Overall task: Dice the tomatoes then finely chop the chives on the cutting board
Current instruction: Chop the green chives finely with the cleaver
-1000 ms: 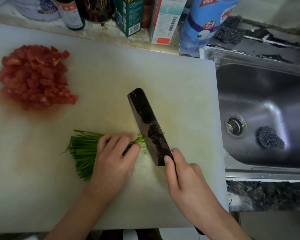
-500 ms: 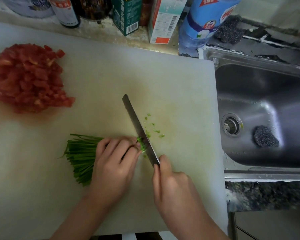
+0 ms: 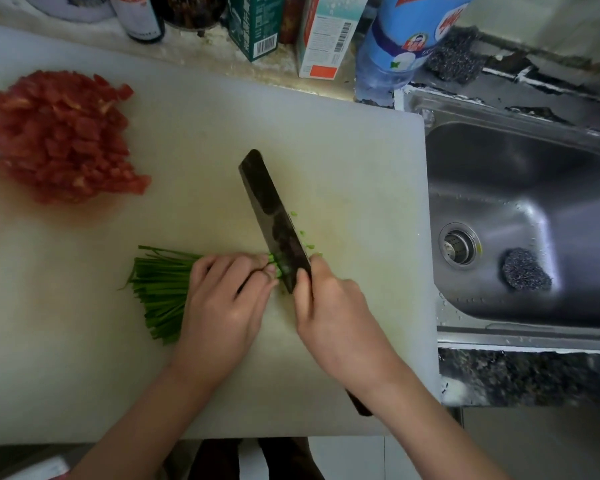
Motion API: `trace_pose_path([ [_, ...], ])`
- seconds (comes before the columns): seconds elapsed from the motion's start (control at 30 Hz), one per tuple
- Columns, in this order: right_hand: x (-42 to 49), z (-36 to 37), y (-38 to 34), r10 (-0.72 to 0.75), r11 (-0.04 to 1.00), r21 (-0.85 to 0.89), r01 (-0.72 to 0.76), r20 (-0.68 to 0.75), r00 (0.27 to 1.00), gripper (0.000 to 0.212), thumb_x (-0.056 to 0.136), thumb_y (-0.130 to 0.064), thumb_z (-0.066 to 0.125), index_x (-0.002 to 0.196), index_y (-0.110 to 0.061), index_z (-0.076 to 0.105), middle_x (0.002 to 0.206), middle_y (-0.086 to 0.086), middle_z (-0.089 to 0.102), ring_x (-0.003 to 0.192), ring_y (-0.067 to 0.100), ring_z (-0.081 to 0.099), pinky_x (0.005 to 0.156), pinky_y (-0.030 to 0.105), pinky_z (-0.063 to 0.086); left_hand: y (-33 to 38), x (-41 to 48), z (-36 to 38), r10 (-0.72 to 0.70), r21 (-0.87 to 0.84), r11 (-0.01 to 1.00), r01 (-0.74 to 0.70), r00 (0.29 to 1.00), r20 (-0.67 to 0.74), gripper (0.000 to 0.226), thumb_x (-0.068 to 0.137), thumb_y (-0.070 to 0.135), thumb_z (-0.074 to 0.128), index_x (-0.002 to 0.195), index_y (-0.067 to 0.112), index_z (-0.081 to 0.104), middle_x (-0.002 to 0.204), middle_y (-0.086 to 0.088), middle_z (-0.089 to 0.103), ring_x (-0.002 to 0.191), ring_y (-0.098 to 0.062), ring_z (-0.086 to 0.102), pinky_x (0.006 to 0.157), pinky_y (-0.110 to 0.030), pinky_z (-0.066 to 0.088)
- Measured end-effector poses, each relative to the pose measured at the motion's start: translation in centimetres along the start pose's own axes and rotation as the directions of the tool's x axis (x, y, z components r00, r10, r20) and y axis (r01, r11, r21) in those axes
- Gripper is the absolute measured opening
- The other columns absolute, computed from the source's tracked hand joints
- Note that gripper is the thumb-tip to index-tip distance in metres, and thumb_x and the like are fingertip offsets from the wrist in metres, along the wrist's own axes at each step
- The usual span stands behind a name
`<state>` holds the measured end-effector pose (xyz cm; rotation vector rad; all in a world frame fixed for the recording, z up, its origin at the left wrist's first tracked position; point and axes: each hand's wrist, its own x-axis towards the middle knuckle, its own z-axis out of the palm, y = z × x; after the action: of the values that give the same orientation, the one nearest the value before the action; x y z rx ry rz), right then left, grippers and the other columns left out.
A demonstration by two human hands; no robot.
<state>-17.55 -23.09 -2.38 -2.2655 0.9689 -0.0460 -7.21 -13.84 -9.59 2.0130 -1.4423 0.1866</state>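
**A:** From the head camera, where do the task's things sit?

**B:** The white cutting board (image 3: 326,150) covers most of the tabletop (image 3: 94,32). The diced tomatoes (image 3: 59,140) lie heaped at its far left corner, with a reddish wet patch around them. The chives (image 3: 160,292) lie as a bundle near the middle of the board's near half, their loose ends fanning out to the left.

**A:** And the person's hands?

**B:** The left hand (image 3: 222,306) lies over the bundle, its grip curled down on the chives, fingertips tucked at the cut end. The right hand (image 3: 336,317) has its grip clamped on a dark cleaver (image 3: 274,220), with one finger along the blade's heel. The handle's end pokes out under the wrist.

**A:** Where is the blade?

**B:** It runs diagonally away from the person, just beside the left fingertips at the bundle's cut end. Whether its edge touches the board cannot be told. A few chopped chive bits (image 3: 307,242) lie on the board at the blade's right.

**A:** Anything else?

**B:** A steel sink (image 3: 499,161) lies right of the board, with a scouring pad (image 3: 526,274) beside its drain (image 3: 459,247). A blue bottle (image 3: 406,39), cartons (image 3: 326,36) and a dark bottle (image 3: 137,19) stand behind the board.
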Motion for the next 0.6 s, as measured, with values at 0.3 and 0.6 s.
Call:
trace_pose_path([
  [0.3, -4.0, 0.3, 1.2, 0.035, 0.995, -0.096, -0.034, 0.016, 0.999, 0.023, 0.100, -0.033, 0.028, 0.108, -0.016, 0.042, 0.069, 0.011, 0.057, 0.072, 0.038, 0.057, 0.057, 0.036, 0.028, 0.0, -0.2, -0.1, 0.020, 0.006, 1.000, -0.020, 1.000, 0.004, 0.011, 0.090, 0.009, 0.069, 0.082, 0.001, 0.069, 0.102, -0.013, 0.070, 0.087, -0.028, 0.065, 0.083, -0.039, 0.040],
  [0.6, 1.7, 0.6, -0.3, 0.025, 0.999, -0.020, -0.025, -0.016, 1.000, 0.024, 0.101, -0.029, 0.031, 0.103, -0.011, 0.046, 0.079, 0.011, 0.060, 0.073, 0.036, 0.055, 0.061, 0.042, 0.042, -0.5, -0.5, -0.3, 0.071, -0.005, 0.997, -0.071, 0.995, 0.065, 0.021, 0.094, 0.017, 0.059, 0.091, 0.000, 0.070, 0.111, -0.017, 0.068, 0.099, -0.028, 0.060, 0.089, -0.039, 0.039],
])
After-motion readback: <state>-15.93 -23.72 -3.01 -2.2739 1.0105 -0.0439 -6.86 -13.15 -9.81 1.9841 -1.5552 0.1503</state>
